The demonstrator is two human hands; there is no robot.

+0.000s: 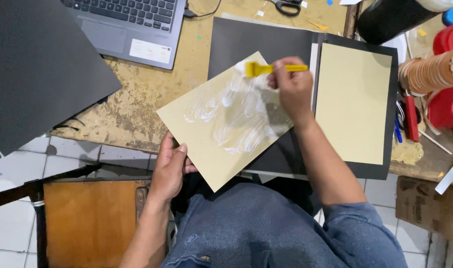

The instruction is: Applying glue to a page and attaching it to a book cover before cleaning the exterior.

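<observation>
Left grip (169,168): closed on beige card sheet (214,144) edge, steadying.
Right grip (291,87): closed around yellow plastic glue spreader (266,69); best kept flat, strokes overlapping, reaching bare corners.

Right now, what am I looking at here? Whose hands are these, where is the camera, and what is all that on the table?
There is no machine: a person works with bare hands, and the single camera sits on their head, looking down. The left hand steadies a tan card at its edge. The right hand holds a yellow brush and spreads white glue on the card. On the worn table lie black sheets, one bearing a second tan card, a laptop and scissors.
</observation>
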